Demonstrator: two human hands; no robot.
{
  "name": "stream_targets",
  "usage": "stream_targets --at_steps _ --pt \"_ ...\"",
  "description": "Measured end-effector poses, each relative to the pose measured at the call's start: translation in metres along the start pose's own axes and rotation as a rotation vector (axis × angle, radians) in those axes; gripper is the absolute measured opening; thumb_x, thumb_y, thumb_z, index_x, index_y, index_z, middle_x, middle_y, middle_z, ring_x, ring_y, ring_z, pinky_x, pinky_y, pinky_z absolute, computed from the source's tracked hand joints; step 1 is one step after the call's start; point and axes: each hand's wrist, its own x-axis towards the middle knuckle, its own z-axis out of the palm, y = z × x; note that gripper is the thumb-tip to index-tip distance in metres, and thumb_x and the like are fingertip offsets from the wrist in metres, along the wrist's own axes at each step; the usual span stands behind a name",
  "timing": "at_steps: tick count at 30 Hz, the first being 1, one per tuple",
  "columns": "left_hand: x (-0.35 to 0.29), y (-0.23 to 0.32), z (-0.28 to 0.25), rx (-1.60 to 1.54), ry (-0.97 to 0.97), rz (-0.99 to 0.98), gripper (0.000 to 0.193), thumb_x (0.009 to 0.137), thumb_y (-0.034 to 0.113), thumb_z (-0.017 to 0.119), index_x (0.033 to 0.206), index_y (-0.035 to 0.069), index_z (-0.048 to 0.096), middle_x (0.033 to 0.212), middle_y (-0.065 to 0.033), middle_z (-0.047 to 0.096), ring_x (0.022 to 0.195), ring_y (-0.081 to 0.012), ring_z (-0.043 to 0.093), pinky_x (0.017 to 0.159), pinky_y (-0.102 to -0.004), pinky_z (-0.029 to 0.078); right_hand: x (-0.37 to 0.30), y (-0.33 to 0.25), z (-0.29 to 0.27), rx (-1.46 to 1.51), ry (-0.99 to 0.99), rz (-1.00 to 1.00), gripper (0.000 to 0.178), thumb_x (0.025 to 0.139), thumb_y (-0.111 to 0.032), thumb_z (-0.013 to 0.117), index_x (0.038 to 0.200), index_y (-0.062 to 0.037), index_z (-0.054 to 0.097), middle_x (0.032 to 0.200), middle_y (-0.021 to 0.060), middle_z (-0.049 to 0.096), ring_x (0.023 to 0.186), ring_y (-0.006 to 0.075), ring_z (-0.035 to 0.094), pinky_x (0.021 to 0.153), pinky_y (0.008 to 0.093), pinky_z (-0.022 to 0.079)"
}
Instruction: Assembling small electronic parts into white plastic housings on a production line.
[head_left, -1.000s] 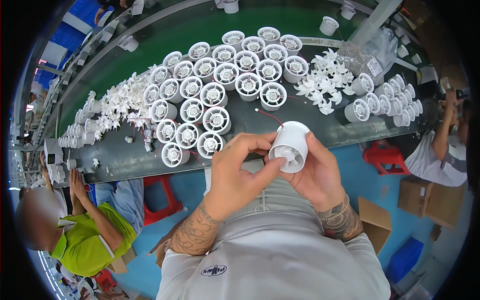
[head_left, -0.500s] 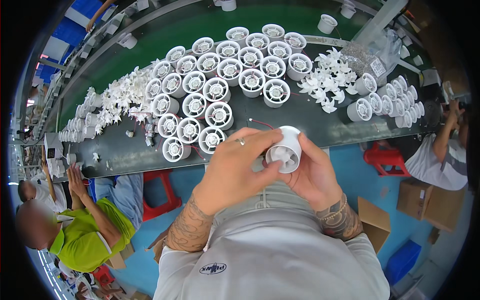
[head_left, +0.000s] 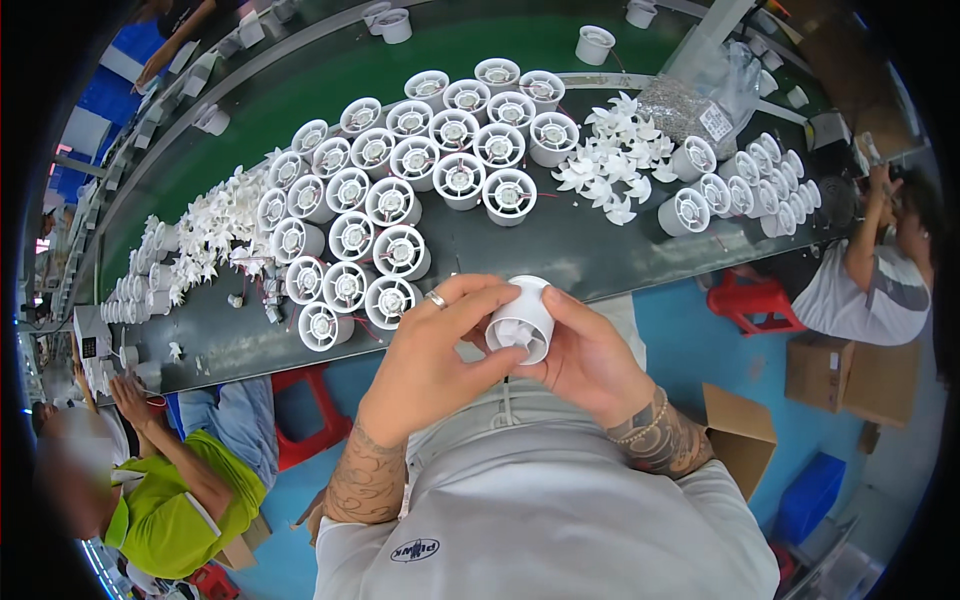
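Just off the near edge of the table, both of my hands grip a white round fan housing. White fan blades show inside its open end, which tilts toward me. My left hand holds the housing's left side, with the thumb at the lower rim beside the blades. Around the right side wrap the fingers and thumb of my right hand. Similar white housings with spoked ends stand in close rows beyond my hands. A pile of loose white fan blades lies to their right.
More loose blades and small motors lie at the left. Further housings are stacked on their sides at the right, near a clear plastic bag. A green conveyor runs behind. Co-workers sit at both sides; an open carton stands on the floor.
The view has shifted, so the table and most of its parts appear further left. My hands and the fan housing also appear further left, with both hands still gripping it.
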Motion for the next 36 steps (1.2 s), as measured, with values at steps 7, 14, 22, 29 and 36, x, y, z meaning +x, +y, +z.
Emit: stream_targets --at_steps 7,14,22,29,36 --pt "0.006 -0.008 0.017 -0.001 0.18 0.078 0.04 0.072 0.0 0.075 0.11 -0.001 0.063 0.098 -0.0115 0.067 0.079 -0.0153 0.068 0.069 -0.0263 0.057 0.008 -0.011 -0.009 -0.222 0.087 -0.124 0.045 0.1 -0.035 0.045 0.122 0.0024 0.052 0.112 0.0148 0.061 0.097 0.0243 0.065 0.082 0.0392 0.057" --pt "0.033 -0.043 0.066 0.133 0.305 0.005 0.021 0.079 0.006 0.07 0.097 0.002 0.062 0.081 -0.0111 0.064 0.061 -0.0237 0.06 0.055 -0.0345 0.047 0.026 -0.037 -0.035 -0.898 0.386 -0.226 0.031 0.098 -0.026 0.051 0.111 0.0001 0.061 0.097 0.0092 0.062 0.068 0.0101 0.059 0.054 0.0228 0.047" --pt "0.046 -0.049 0.079 0.365 0.333 0.237 0.022 0.083 0.011 0.066 0.103 0.003 0.063 0.1 -0.0112 0.065 0.08 -0.0286 0.061 0.069 -0.0391 0.052 0.012 -0.056 -0.033 -1.562 0.274 -0.774 0.011 0.084 0.0 0.062 0.093 0.002 0.066 0.089 0.0093 0.06 0.062 0.0164 0.055 0.053 0.0268 0.044" --pt "0.051 -0.055 0.071 0.208 0.109 0.279 0.033 0.082 0.011 0.067 0.111 -0.002 0.06 0.121 -0.019 0.059 0.103 -0.036 0.058 0.083 -0.0402 0.049 0.013 -0.094 -0.017 -2.152 -0.079 -0.545 0.006 0.075 -0.002 0.061 0.081 0.0008 0.063 0.084 0.0155 0.056 0.079 0.0343 0.056 0.071 0.0415 0.046" --pt "0.051 -0.045 0.085 0.037 0.154 0.172 0.033 0.077 0.005 0.07 0.105 -0.004 0.057 0.109 -0.0212 0.06 0.1 -0.0393 0.057 0.084 -0.0424 0.047 0.034 -0.108 -0.012 -2.26 -0.21 -0.4 0.004 0.072 -0.003 0.061 0.072 0.0007 0.059 0.084 0.0153 0.056 0.081 0.0346 0.057 0.071 0.0425 0.046"
